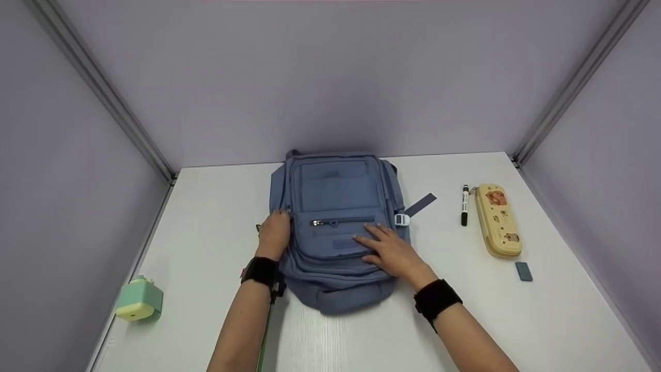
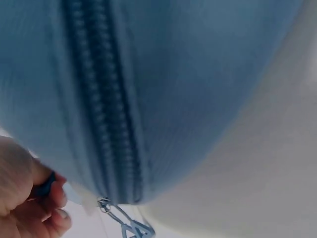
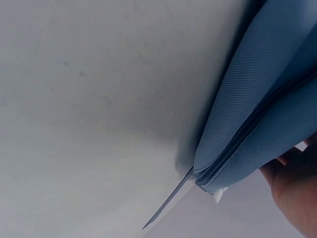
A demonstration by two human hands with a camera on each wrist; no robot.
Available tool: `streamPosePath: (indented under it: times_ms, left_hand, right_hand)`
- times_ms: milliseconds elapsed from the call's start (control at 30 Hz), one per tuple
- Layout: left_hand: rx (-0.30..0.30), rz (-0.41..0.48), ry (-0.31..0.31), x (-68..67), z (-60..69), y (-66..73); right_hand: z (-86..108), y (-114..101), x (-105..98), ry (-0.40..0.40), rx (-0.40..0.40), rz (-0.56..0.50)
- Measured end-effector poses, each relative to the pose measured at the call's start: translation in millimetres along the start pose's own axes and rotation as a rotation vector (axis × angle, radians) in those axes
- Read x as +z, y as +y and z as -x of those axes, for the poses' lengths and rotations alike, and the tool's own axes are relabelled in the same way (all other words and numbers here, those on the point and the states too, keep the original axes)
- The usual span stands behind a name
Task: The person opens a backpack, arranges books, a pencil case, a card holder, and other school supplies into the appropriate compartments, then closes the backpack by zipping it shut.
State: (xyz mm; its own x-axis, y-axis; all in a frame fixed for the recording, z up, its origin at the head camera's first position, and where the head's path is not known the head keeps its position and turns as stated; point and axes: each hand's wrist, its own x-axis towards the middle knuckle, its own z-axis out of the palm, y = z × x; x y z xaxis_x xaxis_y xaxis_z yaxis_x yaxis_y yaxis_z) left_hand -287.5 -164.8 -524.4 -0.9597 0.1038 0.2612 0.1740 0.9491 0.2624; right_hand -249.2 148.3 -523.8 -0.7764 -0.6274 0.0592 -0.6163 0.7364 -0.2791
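A blue backpack (image 1: 338,186) lies front side up on the white table. At its left edge, my left hand (image 1: 273,233) curls its fingers and pinches a small dark blue zipper pull (image 2: 44,187), mostly covered by the fingers. Another zipper pull (image 2: 136,229), with a triangular end, dangles from the closed zipper teeth (image 2: 106,99) in the left wrist view. My right hand (image 1: 395,253) rests on the lower right of the front pocket with its fingers spread. Above those fingers runs the front pocket's zipper (image 1: 343,221), its metal slider at the left end.
To the right lie a marker (image 1: 465,205), a yellow pencil case (image 1: 499,219) and a small dark green block (image 1: 523,271). A green and yellow sharpener-like box (image 1: 139,299) stands at left. A grey strap (image 1: 421,204) sticks out beside a white buckle (image 1: 402,220). Walls enclose the table.
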Motion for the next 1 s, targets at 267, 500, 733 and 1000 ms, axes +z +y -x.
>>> streamPosePath:
  times_ms: [267,500,733,1000]
  left_hand:
    - [0.023,0.1,-0.092,-11.5,10.4,-4.1]
    - [-0.027,0.099,-0.191,-15.7,16.5,-3.5]
    - [0.014,0.088,-0.197,-23.7,25.4,-2.4]
    - [0.023,0.098,-0.273,-37.5,35.9,1.0]
  right_hand:
    - [0.1,0.0,-0.3,-0.021,0.026,-0.018]
    - [-0.9,0.5,1.3,-0.032,0.038,-0.022]
    - [-1.5,0.6,1.7,-0.031,0.029,-0.018]
    - [-2.9,0.0,1.6,-0.029,0.033,-0.015]
